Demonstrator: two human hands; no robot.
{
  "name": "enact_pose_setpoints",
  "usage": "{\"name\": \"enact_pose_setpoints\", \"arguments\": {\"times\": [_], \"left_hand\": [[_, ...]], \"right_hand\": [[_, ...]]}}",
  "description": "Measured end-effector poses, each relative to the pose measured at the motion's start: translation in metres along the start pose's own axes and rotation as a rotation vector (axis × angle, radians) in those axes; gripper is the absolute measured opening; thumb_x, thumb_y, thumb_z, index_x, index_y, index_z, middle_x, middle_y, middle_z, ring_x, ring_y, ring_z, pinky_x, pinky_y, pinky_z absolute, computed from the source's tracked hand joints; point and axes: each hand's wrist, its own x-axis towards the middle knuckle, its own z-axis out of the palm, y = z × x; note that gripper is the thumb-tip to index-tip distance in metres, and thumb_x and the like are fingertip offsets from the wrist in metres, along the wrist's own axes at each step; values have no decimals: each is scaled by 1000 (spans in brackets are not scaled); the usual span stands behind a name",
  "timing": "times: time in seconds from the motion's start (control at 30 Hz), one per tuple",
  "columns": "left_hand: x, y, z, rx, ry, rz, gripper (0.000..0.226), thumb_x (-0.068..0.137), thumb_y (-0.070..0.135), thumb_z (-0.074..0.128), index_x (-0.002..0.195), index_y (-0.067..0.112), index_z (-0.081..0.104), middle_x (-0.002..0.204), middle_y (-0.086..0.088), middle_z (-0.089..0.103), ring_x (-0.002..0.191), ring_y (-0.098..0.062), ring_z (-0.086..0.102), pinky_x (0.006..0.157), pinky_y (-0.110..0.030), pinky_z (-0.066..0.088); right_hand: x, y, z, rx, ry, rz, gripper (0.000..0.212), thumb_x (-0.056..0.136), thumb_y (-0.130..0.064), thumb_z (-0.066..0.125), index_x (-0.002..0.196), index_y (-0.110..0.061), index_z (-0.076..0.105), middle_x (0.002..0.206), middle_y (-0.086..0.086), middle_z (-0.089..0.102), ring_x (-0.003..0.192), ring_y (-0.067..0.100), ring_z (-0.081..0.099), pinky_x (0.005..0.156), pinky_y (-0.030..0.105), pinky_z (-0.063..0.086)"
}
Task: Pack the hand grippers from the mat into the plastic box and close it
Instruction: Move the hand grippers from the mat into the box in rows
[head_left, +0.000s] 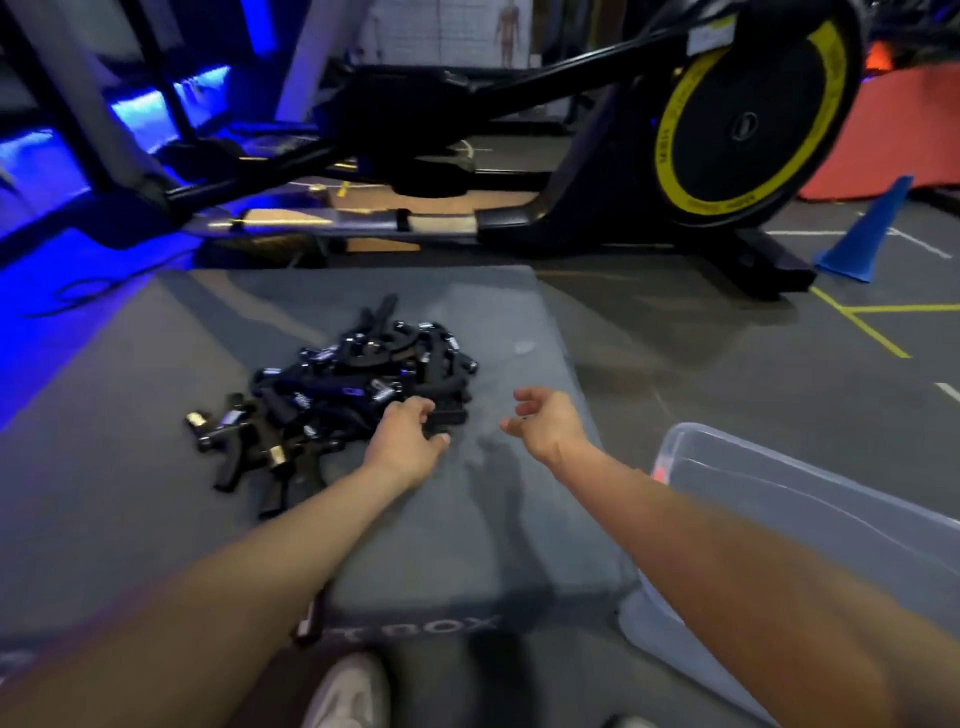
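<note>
Shoe (347, 691) below mat (519, 519) lettering (reads "BOX").

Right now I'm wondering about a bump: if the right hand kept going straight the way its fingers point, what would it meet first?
Probably the pile of hand grippers; the right hand points left toward it, though depth is unclear.

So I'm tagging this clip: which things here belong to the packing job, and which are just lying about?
Job:
- pile of hand grippers
- grey mat under them
- clear plastic box, open, beside the mat
- left hand gripping one at the pile's edge
- right hand, empty

Lying about:
- elliptical trainer
- blue cone
- red mat
</note>
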Motion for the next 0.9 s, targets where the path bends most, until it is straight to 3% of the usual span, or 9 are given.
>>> {"name": "enact_pose_setpoints", "arguments": {"times": [0.33, 0.43, 0.63, 0.73, 0.9], "left_hand": [[-46, -114, -58, 107, 59, -231, 48, 81, 19, 67, 125, 10, 52, 123, -14, 53, 111, -29, 55, 98, -33, 45], [-58, -138, -61, 127, 44, -311, 48, 82, 18, 67, 126, 9, 51, 125, -14, 51, 114, -29, 54, 100, -31, 42], [-67, -169, -54, 177, -9, -397, 45, 81, 19, 67, 121, 9, 50, 126, -14, 47, 114, -31, 55, 102, -36, 42], [-67, -179, -51, 192, -13, -431, 46, 79, 20, 69, 118, 8, 50, 125, -15, 48, 112, -33, 55, 100, -39, 44], [-68, -186, -45, 198, -25, -491, 39, 77, 23, 71, 107, 6, 54, 114, -14, 61, 106, -32, 60, 86, -35, 47]], "right_hand": [[-21, -13, 117, -95, -186, -65, 48, 78, -6, 72, 124, -4, 56, 93, 2, 51, 89, 15, 49, 92, 28, 44], [-27, -9, 140, -132, -242, -69, 49, 78, -7, 72, 125, -5, 56, 100, 6, 55, 90, 15, 50, 92, 29, 46], [-33, 7, 167, -190, -303, -73, 53, 80, -10, 71, 129, -8, 52, 109, 8, 58, 95, 13, 48, 97, 29, 43], [-32, 12, 173, -194, -311, -69, 53, 80, -9, 71, 129, -7, 52, 104, 4, 53, 95, 13, 48, 96, 28, 42], [-30, 18, 182, -195, -312, -70, 52, 79, -10, 73, 127, -8, 54, 109, 8, 58, 95, 16, 51, 95, 30, 43]]}}
